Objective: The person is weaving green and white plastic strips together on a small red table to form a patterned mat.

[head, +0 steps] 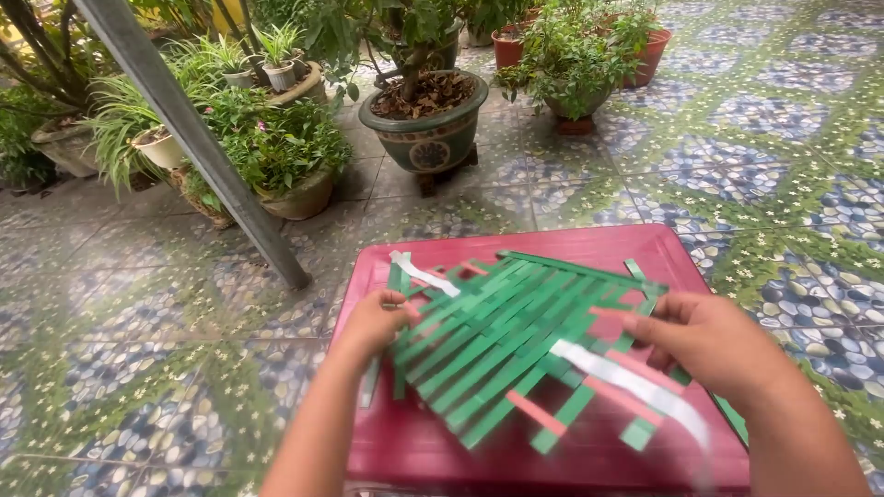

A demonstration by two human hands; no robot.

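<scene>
**Woven strip mat on red table: holdings, left to right**

Landmark: the red table (405, 442), low on the patterned tile floor (138, 304).

- Grey metal post (198, 147): slants down to the floor beyond the table's far-left corner.
- Potted plants (276, 152): grouped on the floor well beyond the table's far edge; a large green glazed pot (428, 138) stands straight behind it.
- Your left hand (376, 319): over the table's left edge, fingers closed on the left side of the mat.
- Woven mat (502, 345): green strips interlaced with a few pink and white ones, held tilted just above the tabletop's middle, loose strip ends sticking out all round.
- White strip (635, 387): runs out from the mat toward the table's near-right corner, blurred.
- Your right hand (714, 342): over the table's right side, thumb and fingers pinched on the mat's right edge.
</scene>
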